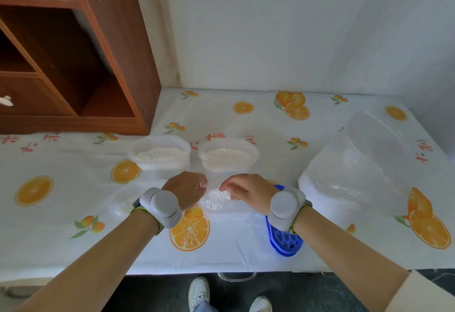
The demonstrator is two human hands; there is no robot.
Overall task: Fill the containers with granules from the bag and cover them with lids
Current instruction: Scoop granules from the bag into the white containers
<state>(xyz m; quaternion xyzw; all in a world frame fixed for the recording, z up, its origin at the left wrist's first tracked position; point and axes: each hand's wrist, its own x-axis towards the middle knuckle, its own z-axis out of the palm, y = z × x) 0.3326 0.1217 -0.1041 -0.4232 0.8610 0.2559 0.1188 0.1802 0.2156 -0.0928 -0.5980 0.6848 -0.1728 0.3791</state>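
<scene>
Three clear plastic containers hold white granules. Two stand side by side at the back, the left container [161, 155] and the right container [227, 156], both without lids. The near container [221, 203] sits between my hands. My left hand [187, 188] grips its left top edge with curled fingers, and my right hand [243, 191] grips its right top edge the same way. Whether a clear lid lies under my fingers is too hard to see. A clear lid [120, 203] lies flat on the table left of my left wrist. The big clear bag [344, 176] of granules stands at the right.
A blue perforated plastic piece [283, 238] lies under my right wrist near the front edge. The table [73, 188] wears an orange-print cloth. A brown wooden shelf unit [73, 65] stands at the back left, a white wall behind. My shoes show below the table edge.
</scene>
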